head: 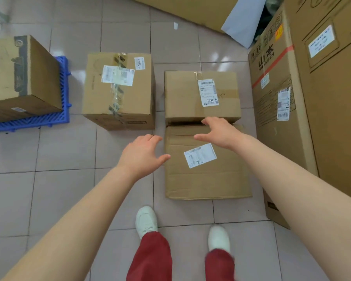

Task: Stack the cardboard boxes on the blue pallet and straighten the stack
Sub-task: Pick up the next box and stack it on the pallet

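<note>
Along the right edge of the frame my way is walled by tall printed cartons, matte brown board with white labels and a red stripe. Across the top lies a flattened cardboard sheet with a pale blue-grey panel leaning on it. The floor is glossy pinkish tile with dark grout lines.

At the far left, one taped box already sits on the blue pallet, a ribbed plastic grid showing along its lower and right sides. Left of centre stands a tall box with wrinkled clear tape and a shipping label. Right of centre is a squat box, and touching its near side a low, creased box with a tilted label.

My right hand spreads open above that low box's far edge, holding nothing. My left hand is open too, fingers curled loosely, just beside its left edge, empty.

My white shoes stand below.
</note>
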